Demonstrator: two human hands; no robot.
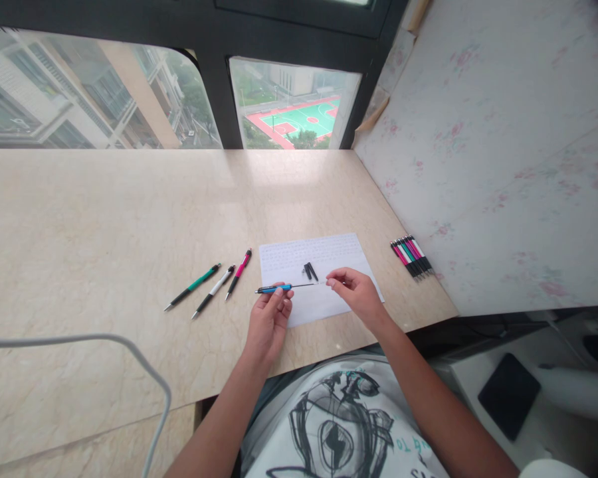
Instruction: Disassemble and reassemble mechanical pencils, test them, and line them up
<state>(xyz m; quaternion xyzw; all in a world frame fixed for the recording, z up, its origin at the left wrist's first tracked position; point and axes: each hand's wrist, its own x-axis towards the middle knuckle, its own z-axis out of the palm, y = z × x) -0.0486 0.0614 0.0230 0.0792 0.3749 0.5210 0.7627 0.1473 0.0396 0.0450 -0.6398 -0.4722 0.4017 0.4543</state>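
The tabletop (pixel 104 226) stretched in front of me, and on it, nearer its right side, lay a sheet of paper (pixel 323 307) with lines of writing across its upper part. My 2 hands worked above that sheet: the left hand (pixel 273 312) had its thumb and fingers closed on a blue pen barrel, and the right hand (pixel 356 292) had its fingertips pinched together at the outer end of a refill. Far to the right, near the wall, a row of pens (pixel 411 257) lay side by side; to the left lay 3 more, apart from one another: a green pen (pixel 193 287), a white pen (pixel 213 292) and a pink pen (pixel 238 273). The blue pen barrel (pixel 266 290) lay to the left of my right fingers, its long axis running left to right, with my left hand the nearer one. The thin refill (pixel 306 285) bridged the gap, roughly in line with it. The barrel was the closest thing to a container; the refill met its right end, though I couldn't tell how much was inside. Just beyond the refill, 2 small black pieces (pixel 313 271) rested on the paper.
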